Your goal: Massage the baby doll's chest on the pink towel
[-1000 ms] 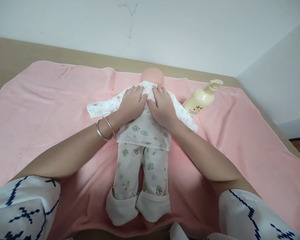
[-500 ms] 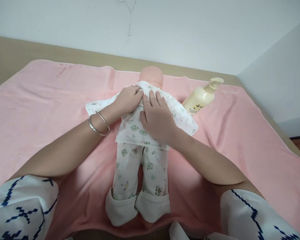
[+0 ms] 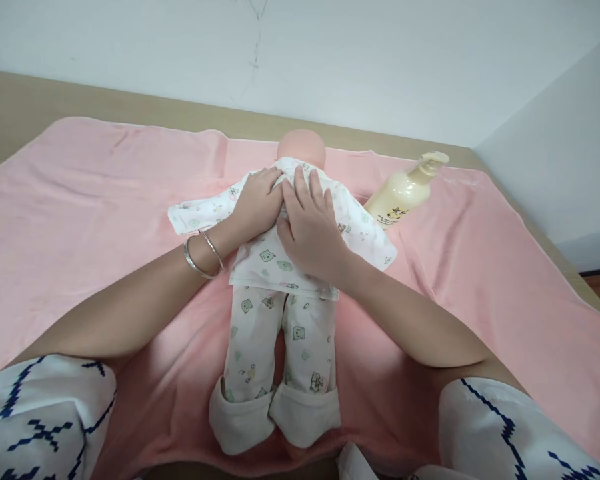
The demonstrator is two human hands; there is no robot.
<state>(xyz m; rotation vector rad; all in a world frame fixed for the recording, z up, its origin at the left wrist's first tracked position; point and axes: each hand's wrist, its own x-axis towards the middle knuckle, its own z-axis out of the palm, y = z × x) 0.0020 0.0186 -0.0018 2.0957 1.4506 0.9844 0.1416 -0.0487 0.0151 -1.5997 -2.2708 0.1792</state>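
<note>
A baby doll lies face down, its head toward the wall. It wears a white printed top and matching trousers with the cuffs turned up. My left hand rests on the upper left of the doll's back, fingers laid out on the cloth; two silver bangles circle that wrist. Flat beside it, my right hand lies on the right half of the back with its fingers somewhat spread. The two hands nearly touch at the middle. Neither holds anything.
Under the doll spreads a pink blanket over a wooden surface. A cream pump bottle leans at a tilt just right of the doll's right sleeve. A white wall rises behind.
My right hand has slid slightly up the back, its fingers a little more spread. My left hand has shifted slightly, and the left sleeve of the top shows more fully.
</note>
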